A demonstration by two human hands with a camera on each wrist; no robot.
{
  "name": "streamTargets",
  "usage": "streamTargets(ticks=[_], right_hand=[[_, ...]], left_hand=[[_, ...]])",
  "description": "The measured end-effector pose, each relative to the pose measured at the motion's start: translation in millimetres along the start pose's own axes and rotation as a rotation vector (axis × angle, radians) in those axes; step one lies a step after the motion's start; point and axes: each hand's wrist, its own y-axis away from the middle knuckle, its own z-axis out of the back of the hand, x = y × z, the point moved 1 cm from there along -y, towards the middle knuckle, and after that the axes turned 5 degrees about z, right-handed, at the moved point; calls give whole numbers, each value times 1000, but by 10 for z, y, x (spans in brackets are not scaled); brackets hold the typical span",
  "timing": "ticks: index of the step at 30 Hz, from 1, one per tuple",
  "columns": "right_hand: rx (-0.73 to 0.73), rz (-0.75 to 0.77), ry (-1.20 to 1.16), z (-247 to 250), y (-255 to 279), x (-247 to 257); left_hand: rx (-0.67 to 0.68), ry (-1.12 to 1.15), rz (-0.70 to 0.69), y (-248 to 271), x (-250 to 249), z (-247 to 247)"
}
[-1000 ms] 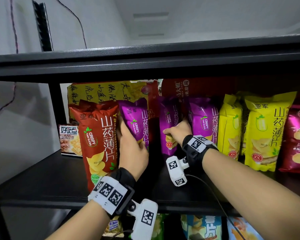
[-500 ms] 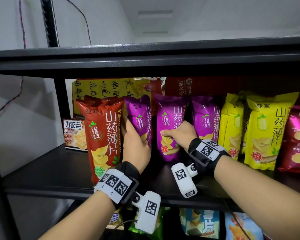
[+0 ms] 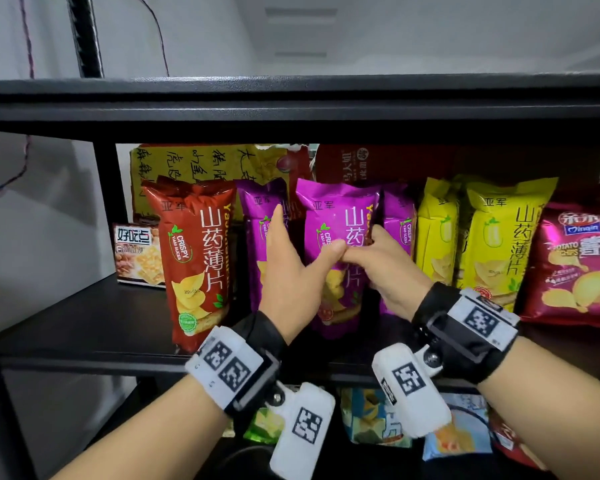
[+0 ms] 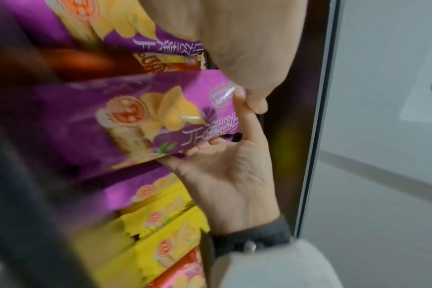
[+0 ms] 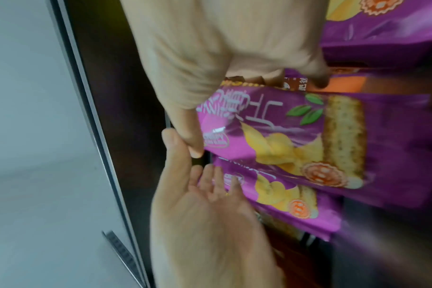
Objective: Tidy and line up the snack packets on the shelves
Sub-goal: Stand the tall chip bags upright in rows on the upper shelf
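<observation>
We hold the middle purple packet [image 3: 333, 258] upright on the shelf [image 3: 84, 327], left hand [image 3: 291, 271] and right hand [image 3: 385, 268] both gripping its sides, and a careless shove could topple the neighbouring purple packets.

both hands [image 3: 340, 261] raised, thumbs touching

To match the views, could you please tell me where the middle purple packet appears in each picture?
Head: middle purple packet centre, between left hand and right hand.
Left wrist: centre-left, blurred, lying sideways.
Right wrist: right of centre, upper purple one.
Shared landmark: the touching thumbs at its front.
</observation>
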Motion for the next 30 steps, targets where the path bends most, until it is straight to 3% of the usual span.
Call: streamTargets(ticks=[3, 7, 15, 24, 30], right_hand=[[-18, -82, -130, 43, -33, 194], [-59, -10, -151, 32, -81, 394], [-184, 359, 288, 32, -160, 345], [-62, 213, 192, 57, -126, 114], [75, 199, 99, 81, -75, -59]], left_hand=[[1, 209, 61, -190, -140, -43], [4, 392, 84, -434, -246, -111], [-71, 181, 103, -515, -233, -82], [308, 226, 81, -325, 49, -8], [366, 156, 107, -200, 233, 50]])
